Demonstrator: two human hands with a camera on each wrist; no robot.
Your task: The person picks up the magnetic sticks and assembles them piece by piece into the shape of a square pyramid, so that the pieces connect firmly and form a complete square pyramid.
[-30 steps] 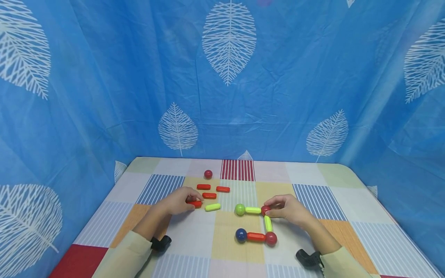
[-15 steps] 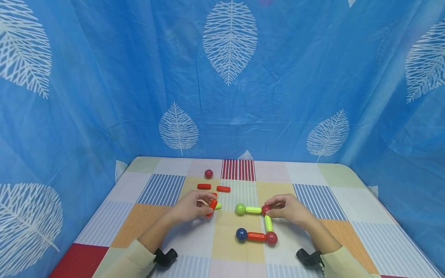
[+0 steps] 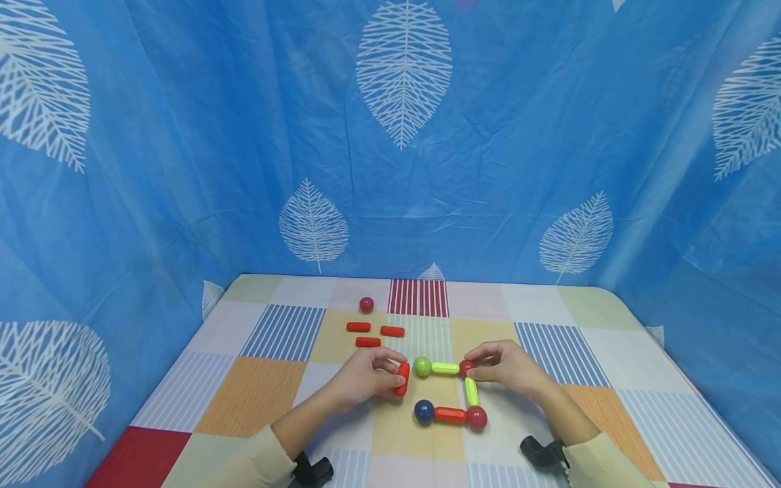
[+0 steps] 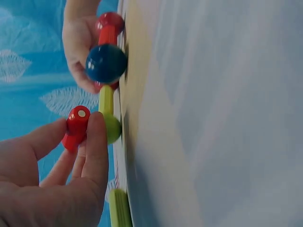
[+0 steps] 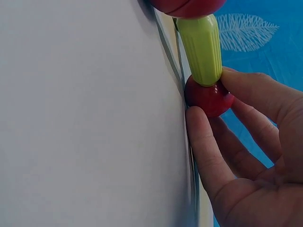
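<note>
My left hand (image 3: 361,381) pinches a red magnetic rod (image 3: 403,379) between thumb and fingers, its pale end dot showing in the left wrist view. Just right of it lies a linked chain, open on its left side. Its back row is a green ball (image 3: 422,367), a yellow-green rod (image 3: 445,369) and a red corner ball (image 5: 208,100). A second yellow-green rod (image 3: 472,392) runs down to another red ball (image 3: 476,418), then a red rod (image 3: 450,415) and a dark blue ball (image 3: 424,412). The fingers and thumb of my right hand (image 3: 509,369) grip the back corner ball.
Several loose red rods (image 3: 368,342) and a single red ball (image 3: 366,305) lie farther back on the patchwork tablecloth (image 3: 256,393). A loose yellow-green rod (image 4: 120,208) shows below my left hand in the left wrist view. A blue leaf-print curtain (image 3: 488,169) encloses the table.
My left hand has lifted a red rod from the left and carried it right, turning it from sideways to nearly front-to-back, up beside the chain. My right hand stays on the corner ball.
</note>
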